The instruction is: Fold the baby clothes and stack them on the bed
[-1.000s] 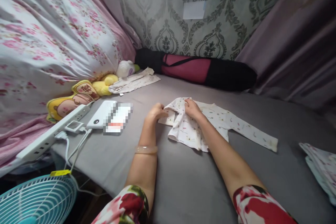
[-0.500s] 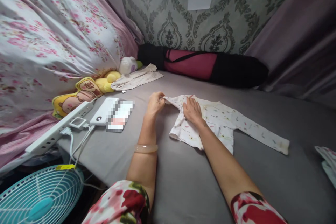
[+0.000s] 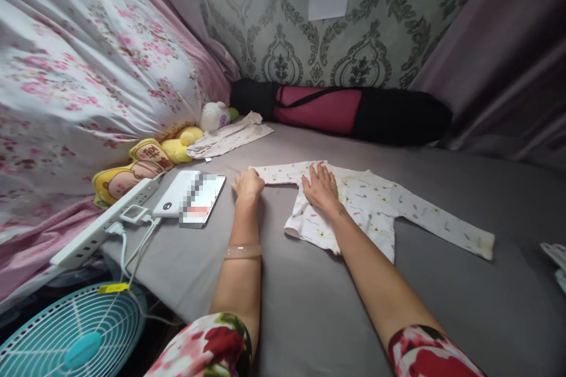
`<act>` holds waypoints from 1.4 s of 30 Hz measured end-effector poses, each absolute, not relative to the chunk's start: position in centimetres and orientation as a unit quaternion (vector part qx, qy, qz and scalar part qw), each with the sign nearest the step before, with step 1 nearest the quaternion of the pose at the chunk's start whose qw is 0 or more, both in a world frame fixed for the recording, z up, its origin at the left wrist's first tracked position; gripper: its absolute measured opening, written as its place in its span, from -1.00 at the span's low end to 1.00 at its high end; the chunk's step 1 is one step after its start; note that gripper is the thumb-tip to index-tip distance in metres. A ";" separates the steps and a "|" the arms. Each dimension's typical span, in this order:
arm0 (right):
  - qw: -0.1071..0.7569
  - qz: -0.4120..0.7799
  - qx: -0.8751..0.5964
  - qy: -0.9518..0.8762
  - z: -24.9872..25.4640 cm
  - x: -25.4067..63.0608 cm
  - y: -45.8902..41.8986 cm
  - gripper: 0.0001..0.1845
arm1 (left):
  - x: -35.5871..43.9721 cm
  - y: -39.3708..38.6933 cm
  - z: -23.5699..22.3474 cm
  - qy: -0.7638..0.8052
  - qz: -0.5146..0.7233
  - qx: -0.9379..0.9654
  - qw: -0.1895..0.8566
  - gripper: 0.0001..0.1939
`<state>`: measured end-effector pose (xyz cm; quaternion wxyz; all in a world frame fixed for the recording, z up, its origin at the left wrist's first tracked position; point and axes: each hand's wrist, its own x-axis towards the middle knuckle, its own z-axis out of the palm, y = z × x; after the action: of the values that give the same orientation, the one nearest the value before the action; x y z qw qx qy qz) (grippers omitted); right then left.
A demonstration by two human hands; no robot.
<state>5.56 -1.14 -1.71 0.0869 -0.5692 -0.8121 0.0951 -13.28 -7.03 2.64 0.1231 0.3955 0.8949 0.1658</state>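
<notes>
A small white long-sleeved shirt (image 3: 367, 203) with a scattered print lies spread on the grey sheet (image 3: 305, 312). Its right-hand sleeve stretches out across the sheet, and its left-hand sleeve runs straight toward my left hand (image 3: 248, 184). The fingers of that hand are curled closed at the sleeve's cuff end, which they partly hide. My right hand (image 3: 321, 187) lies flat on the shirt near the left shoulder, fingers spread.
At the left are a white power strip (image 3: 104, 227), a white power bank (image 3: 177, 191), a phone (image 3: 212, 200) and plush toys (image 3: 128, 179). Another garment (image 3: 234, 135) lies behind. A long black-and-red bag (image 3: 318, 109) rests along the wall. A turquoise fan (image 3: 84, 330) stands below.
My left hand has moved left and slightly down, drawing the sleeve out from bunched to straight. My right hand stays on the shirt, its fingers spread wider.
</notes>
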 end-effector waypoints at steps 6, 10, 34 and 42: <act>0.095 0.088 -0.567 -0.813 -1.9 5.6 -1.1 -0.34 | -14.4 -5.4 1.9 0.918 0.208 0.330 0.073 -0.61; 0.108 0.085 -0.564 -0.814 -2.1 5.6 -1.1 -0.35 | -15.4 -3.9 1.5 0.921 0.172 0.334 0.101 -0.59; 0.109 0.081 -0.597 -0.791 -1.7 5.4 -1.3 -0.30 | -8.1 -1.6 1.1 0.687 0.147 0.710 0.041 -0.57; 0.081 0.066 -0.593 -0.798 -1.8 5.5 -1.2 -0.33 | -5.5 -1.8 -1.0 0.681 0.070 0.723 0.092 -0.44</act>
<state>5.47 -1.21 -1.78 0.0810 -0.5932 -0.7982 0.0662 -5.46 -1.81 -1.00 0.0921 0.7229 0.6812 0.0695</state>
